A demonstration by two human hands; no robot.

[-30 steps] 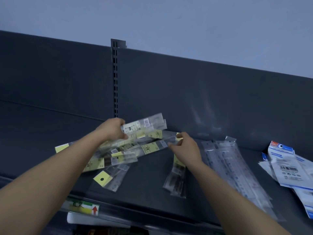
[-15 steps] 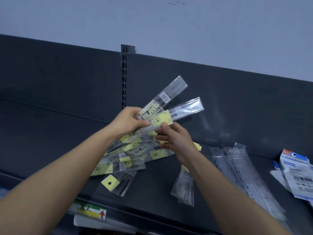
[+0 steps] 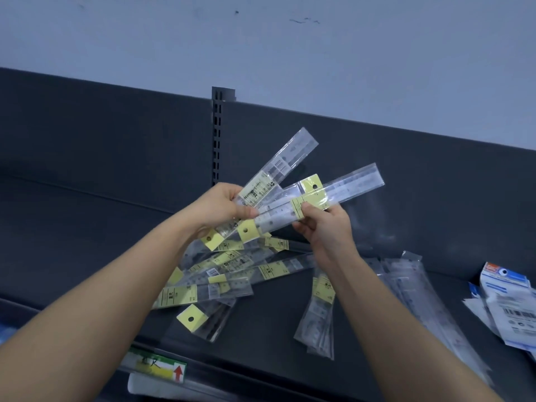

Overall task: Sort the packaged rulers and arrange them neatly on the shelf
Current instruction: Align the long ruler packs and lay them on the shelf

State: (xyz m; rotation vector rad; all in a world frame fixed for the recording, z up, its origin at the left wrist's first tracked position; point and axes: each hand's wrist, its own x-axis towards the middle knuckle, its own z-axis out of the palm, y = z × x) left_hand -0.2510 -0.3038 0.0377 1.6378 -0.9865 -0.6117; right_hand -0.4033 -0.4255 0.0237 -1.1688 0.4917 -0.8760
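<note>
Two hands up above dark shelf [image 3: 87,250], I see both holding one fan of packaged rulers [image 3: 348,187] in clear sleeves.
Left hand [image 3: 223,207]: fingers curled round fan's lower end, just above yellow hang tabs.
Right hand [image 3: 324,227]: fingers pinching yellow label on lowest ruler of fan.
Loose ruler pile [image 3: 220,274] lies on shelf beneath left hand.
Smaller ruler stack [image 3: 317,317] lies under right wrist.
Long clear packs [image 3: 412,288] lie further right.
White-and-blue packets [image 3: 504,303] lie at far right.
</note>
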